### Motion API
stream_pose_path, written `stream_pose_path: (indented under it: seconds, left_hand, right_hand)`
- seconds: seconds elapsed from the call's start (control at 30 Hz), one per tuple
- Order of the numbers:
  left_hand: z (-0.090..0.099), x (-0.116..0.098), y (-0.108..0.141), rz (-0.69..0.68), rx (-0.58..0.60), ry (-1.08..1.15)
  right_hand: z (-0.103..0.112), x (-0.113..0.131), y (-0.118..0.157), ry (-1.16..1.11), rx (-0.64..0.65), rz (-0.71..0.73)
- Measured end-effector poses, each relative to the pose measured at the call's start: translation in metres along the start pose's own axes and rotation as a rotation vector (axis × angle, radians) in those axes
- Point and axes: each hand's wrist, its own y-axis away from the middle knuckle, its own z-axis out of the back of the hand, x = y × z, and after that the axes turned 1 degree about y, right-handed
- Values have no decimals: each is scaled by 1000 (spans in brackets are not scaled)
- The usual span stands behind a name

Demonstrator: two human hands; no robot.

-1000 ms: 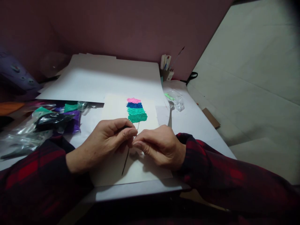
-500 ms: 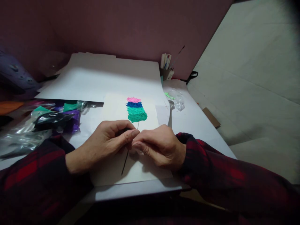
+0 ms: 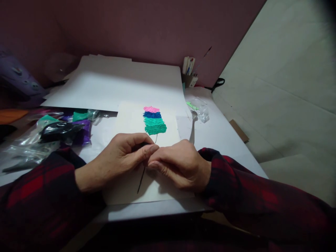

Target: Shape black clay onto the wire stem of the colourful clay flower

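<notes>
A cream sheet [image 3: 128,120] lies in front of me, bearing a textured patch [image 3: 154,122] banded in pink, blue and green. From the patch's lower edge a thin dark line [image 3: 141,180] runs down the sheet, partly hidden by my fingers. My left hand [image 3: 122,157] is closed over the sheet, thumb and forefinger pinched together. Touching it from the right, my right hand [image 3: 181,162] is closed too, its fingers curled against the thumb. Whatever the fingertips hold is too small or hidden to make out.
White sheets [image 3: 112,84] lie at the back. Plastic bags [image 3: 57,133] with coloured contents are on the left. A fork [image 3: 193,126] and a clear crumpled bag [image 3: 202,110] lie right of the cream sheet. Behind them stands a holder with pens [image 3: 188,66].
The whole view has shifted slightly. Both hands stay pinched together over the sheet, with almost no change in their pose.
</notes>
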Motion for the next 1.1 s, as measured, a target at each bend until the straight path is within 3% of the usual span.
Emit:
stream_pose_path:
  seconds: [1.1]
  left_hand:
    - [-1,-1,0,38,-32,13]
  right_hand:
    - [0,3,2,140,66,56]
